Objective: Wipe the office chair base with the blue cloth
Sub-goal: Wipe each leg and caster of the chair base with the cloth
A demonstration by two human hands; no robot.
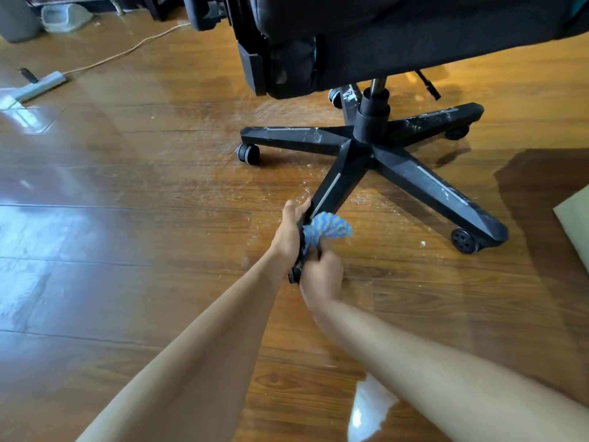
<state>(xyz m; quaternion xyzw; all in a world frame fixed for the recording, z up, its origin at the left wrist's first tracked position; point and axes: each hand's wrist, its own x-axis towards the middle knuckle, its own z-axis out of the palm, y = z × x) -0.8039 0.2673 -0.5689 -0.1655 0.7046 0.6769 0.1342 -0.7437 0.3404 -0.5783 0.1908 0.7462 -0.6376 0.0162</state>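
Note:
The black five-spoke office chair base [360, 148] stands on the wooden floor, with white dust on several spokes. Its nearest spoke [330, 189] points toward me. My left hand [288, 232] grips the end of that spoke from the left side. My right hand [322, 272] holds the blue patterned cloth [328, 229] against the spoke's end, where the cloth bunches up over it. The caster under this spoke is mostly hidden by my hands.
The dark chair seat [398, 36] overhangs the base. White dust specks lie on the floor [271, 193] around the spokes. A grey power strip [38, 87] with a cord lies at far left. A pale box corner [577, 224] sits at the right edge.

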